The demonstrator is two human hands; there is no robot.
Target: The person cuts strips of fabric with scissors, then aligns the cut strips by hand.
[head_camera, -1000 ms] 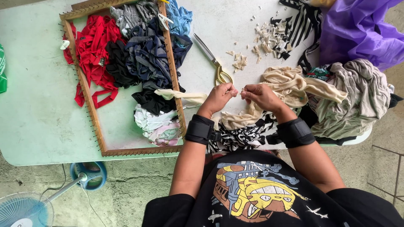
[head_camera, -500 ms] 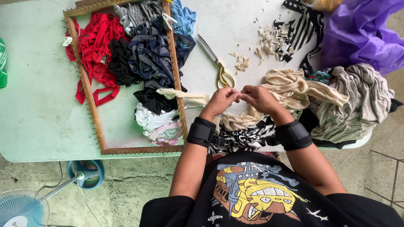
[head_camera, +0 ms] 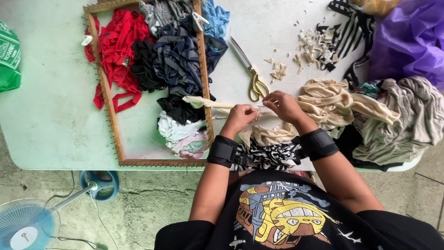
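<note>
Head view looks straight down on a pale green table (head_camera: 55,115) where a person works with both hands close together near the middle. Left hand (head_camera: 240,118) has its fingers curled together and pinched on a cream strip of cloth (head_camera: 208,104); the strip runs from that hand leftward, across the right rail of a wooden frame (head_camera: 113,134), with its far end lying on a black scrap inside the frame. Right hand (head_camera: 283,105) sits just beside the left, its fingertips closed on the same strip where it meets the left hand's fingers. Both wrists wear black bands. Under and to the right of the hands lies a heap of cream cloth (head_camera: 333,102), touching a grey-green garment (head_camera: 407,120) further right, and a black-and-white striped piece (head_camera: 273,155) rests at the table's near edge between the forearms. Gold-handled scissors (head_camera: 249,74) lie just above the hands, blades pointing up and left, apart from both. Small cloth snippets (head_camera: 310,46) are scattered beyond them. Inside the frame sit piles of red, black, dark blue, grey and pale scraps. A purple sheet (head_camera: 411,37) fills the top right corner. On the floor at lower left stands a blue fan (head_camera: 27,224).
</note>
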